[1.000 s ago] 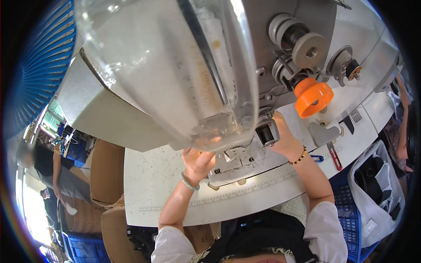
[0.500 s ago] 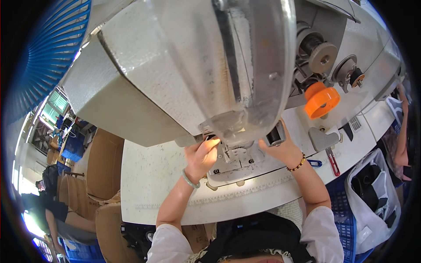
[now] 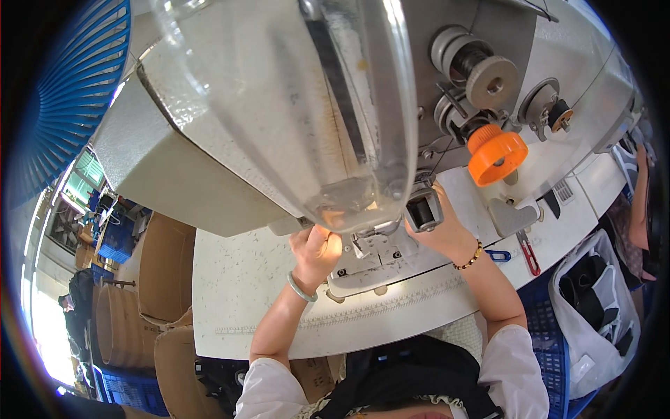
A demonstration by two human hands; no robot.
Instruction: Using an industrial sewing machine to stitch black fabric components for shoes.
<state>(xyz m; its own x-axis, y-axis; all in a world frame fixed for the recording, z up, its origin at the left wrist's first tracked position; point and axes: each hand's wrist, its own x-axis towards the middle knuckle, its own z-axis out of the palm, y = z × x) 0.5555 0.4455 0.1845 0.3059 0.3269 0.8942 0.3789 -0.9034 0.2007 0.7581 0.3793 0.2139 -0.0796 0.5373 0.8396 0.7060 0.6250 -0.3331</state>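
Note:
A large pale sewing machine (image 3: 202, 174) with a clear plastic guard (image 3: 391, 105) fills the upper middle of the view. My left hand (image 3: 317, 253) is closed in a pinch beneath the machine head, left of the needle area; its fingertips and whatever they hold are hidden by the guard. On the other side, my right hand (image 3: 450, 234) reaches up behind a dark roller part (image 3: 423, 211), which covers its fingers. Between the hands lies the metal needle plate (image 3: 370, 269). An orange knob (image 3: 497, 155) and thread tension discs stand above my right hand.
Right of my right wrist are a red-handled tool (image 3: 528, 253) and a small blue tool (image 3: 498, 255). A ruler strip (image 3: 335, 318) runs along the white table's front. A white bag (image 3: 593, 314) in a blue basket stands right; cardboard boxes (image 3: 166, 269) and a blue fan (image 3: 77, 91) are left.
The machine head and guard appear shifted left in view, showing more of the roller part. My hands stay almost in place. A person at the far left has mostly gone from view.

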